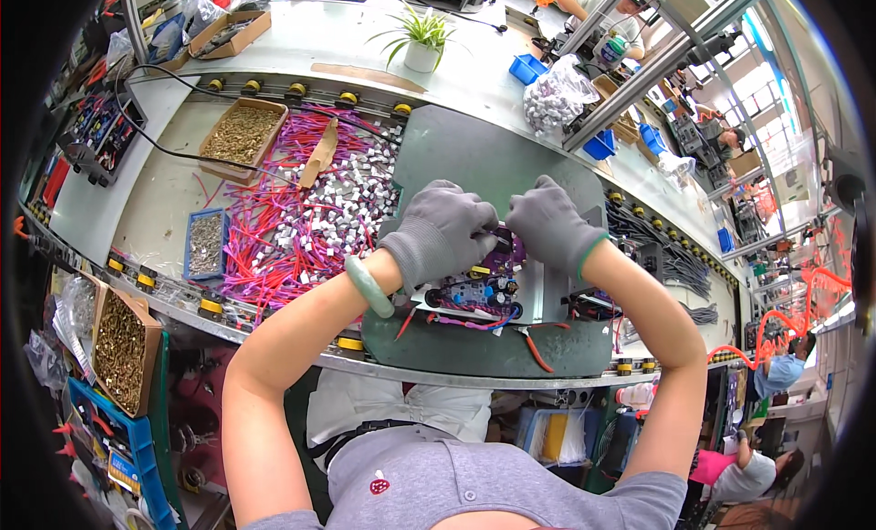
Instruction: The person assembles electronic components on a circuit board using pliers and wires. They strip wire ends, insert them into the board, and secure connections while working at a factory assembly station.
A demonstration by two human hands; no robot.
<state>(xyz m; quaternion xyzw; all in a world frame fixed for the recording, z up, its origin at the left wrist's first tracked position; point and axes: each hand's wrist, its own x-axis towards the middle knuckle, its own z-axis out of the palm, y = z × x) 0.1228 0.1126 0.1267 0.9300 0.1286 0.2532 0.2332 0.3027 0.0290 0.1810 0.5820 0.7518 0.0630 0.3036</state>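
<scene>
- Close handwork on a wired electromechanical assembly [476, 291] appears to be the step in hand, probably fitting or seating of a small part at its far end.
- For the next move, a steady base and fine finger pressure seem to be called for, so that no lead is snagged or trapped.
- The assembly is set on a dark green mat [456, 146]; its far end is partly covered by the hands, its near end left exposed.
- At its far left, the left hand [445, 227] is placed with fingers curled; at its far right, the right hand [551, 225] is likewise closed up.
- Whether anything is pinched by either hand's fingers cannot be told, as the fingertips are hidden.
- Red-handled pliers [537, 353] are laid near the assembly, on its near right.
</scene>
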